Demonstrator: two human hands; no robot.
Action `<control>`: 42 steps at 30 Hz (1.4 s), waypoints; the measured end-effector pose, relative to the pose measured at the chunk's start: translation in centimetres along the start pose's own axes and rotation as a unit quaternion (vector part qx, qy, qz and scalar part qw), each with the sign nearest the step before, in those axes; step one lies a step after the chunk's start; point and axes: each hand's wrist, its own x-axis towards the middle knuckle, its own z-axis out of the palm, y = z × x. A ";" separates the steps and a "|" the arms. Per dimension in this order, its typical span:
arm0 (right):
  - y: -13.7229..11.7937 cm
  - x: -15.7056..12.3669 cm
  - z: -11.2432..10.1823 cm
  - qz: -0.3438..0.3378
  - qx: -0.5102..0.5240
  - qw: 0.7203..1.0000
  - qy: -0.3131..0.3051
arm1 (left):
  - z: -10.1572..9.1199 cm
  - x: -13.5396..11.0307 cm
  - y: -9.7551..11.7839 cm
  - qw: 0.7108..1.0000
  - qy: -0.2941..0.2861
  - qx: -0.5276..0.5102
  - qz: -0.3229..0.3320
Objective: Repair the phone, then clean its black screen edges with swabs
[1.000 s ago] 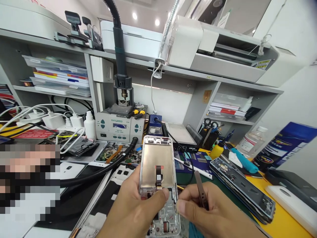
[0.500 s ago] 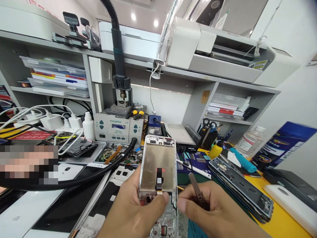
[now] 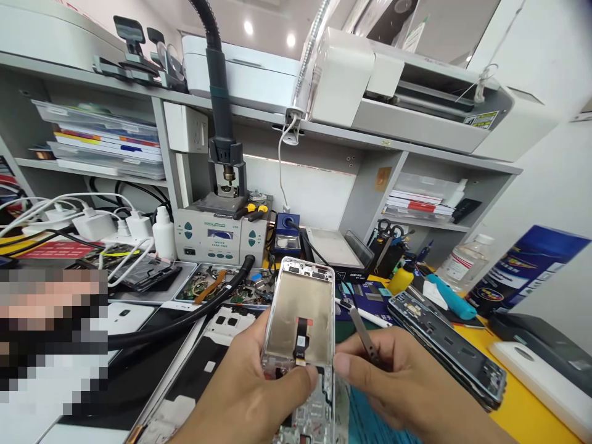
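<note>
My left hand (image 3: 261,388) is closed around an opened phone frame (image 3: 284,302) with a silver rim and a bare metallic inner plate. Its thumb presses near the lower end of a black flex cable (image 3: 302,338) that lies on the plate. The frame leans upright, its lower part showing clear and white inner sections. In my right hand (image 3: 400,379) a pair of grey metal tweezers (image 3: 363,330) is held, its blunt end pointing up. The right thumb is at the frame's right edge; whether the tweezer tips touch anything is hidden.
Behind the frame stands a hot-air rework station (image 3: 213,237) with its black hose (image 3: 222,302) crossing the left side. Another opened phone (image 3: 448,351) lies at right, near a clear bottle (image 3: 467,262). A parts tray (image 3: 189,285) holds boards. A blurred patch covers the far left.
The phone frame has shifted slightly right and tilts a little more clockwise. My right hand keeps its hold on the tweezers, with its thumb still beside the frame.
</note>
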 end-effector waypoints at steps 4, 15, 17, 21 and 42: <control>-0.5 0.0 0.2 0.018 0.020 0.999 -0.025 | 0.0 0.0 0.1 1.000 -0.007 0.008 0.002; -0.4 0.1 0.3 0.018 0.009 1.000 -0.020 | 0.1 0.0 0.1 1.000 -0.008 0.029 -0.003; -0.6 0.1 0.5 0.016 -0.002 1.000 -0.021 | 0.1 0.1 0.1 0.999 -0.006 0.036 -0.002; -0.5 0.0 0.9 0.015 -0.020 1.000 -0.003 | 0.1 0.1 0.2 0.999 -0.005 0.051 -0.012; 0.0 0.1 1.6 0.017 0.060 0.998 -0.005 | 0.2 0.1 0.2 0.999 0.035 -0.026 -0.031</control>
